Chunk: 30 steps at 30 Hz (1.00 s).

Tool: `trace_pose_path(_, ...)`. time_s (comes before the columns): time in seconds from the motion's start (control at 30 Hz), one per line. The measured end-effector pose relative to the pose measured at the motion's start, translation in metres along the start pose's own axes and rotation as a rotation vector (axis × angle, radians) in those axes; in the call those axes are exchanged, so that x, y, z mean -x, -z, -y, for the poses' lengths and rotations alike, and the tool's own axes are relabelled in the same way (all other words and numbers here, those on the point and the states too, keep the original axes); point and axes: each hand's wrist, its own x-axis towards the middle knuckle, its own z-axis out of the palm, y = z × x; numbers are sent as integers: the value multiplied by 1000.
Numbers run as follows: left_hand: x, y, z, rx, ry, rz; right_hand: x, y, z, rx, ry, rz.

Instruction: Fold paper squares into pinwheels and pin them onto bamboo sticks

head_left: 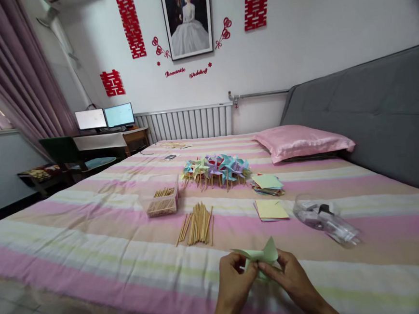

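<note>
A pale green sheet of paper (261, 254), cut and with its corners bent up, is held above the bed's near edge. My left hand (237, 278) pinches it from the left, and my right hand (286, 272) pinches it from the right, the thumbs meeting near its centre. Beyond my hands lies a bundle of thin wooden sticks (199, 224). Square coloured papers (271, 209) sit to the right of the sticks, with a second paper stack (267, 182) behind. Several finished paper pinwheels (215, 166) are clustered farther back.
Left of the pinwheels stands a clear plastic box (162, 204) with small sticks inside. On the right are clear plastic packages (325, 218). A pink pillow (302, 140) rests by the grey headboard (365, 106). The striped bedsheet (104, 247) has wrinkles.
</note>
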Motion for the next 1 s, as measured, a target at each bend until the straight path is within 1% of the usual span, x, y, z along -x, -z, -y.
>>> trace_pose_path(0.13,-1,2,0,-29,-22,23,0,-2,5,-32,8,-16)
trace_pose_path(0.27,0,3,-3,-58,-30,52,-1,1,4,-58,1,72)
trace_pose_path(0.33,1,3,-5,-78,-34,39,-2,2,2,-48,-4,86)
trace_pose_path(0.47,2,2,-4,-79,-35,26,-2,4,-2,-30,-8,41)
trace_pose_path(0.63,1,0,2,-90,-46,46,-1,7,-6,-39,-14,44)
trace_pose_path(0.8,0,-3,4,-93,-37,82,-1,11,-7,-26,-31,13)
trace_pose_path(1.0,0,-9,-1,-78,-2,145,-3,17,-8,-32,-47,-12)
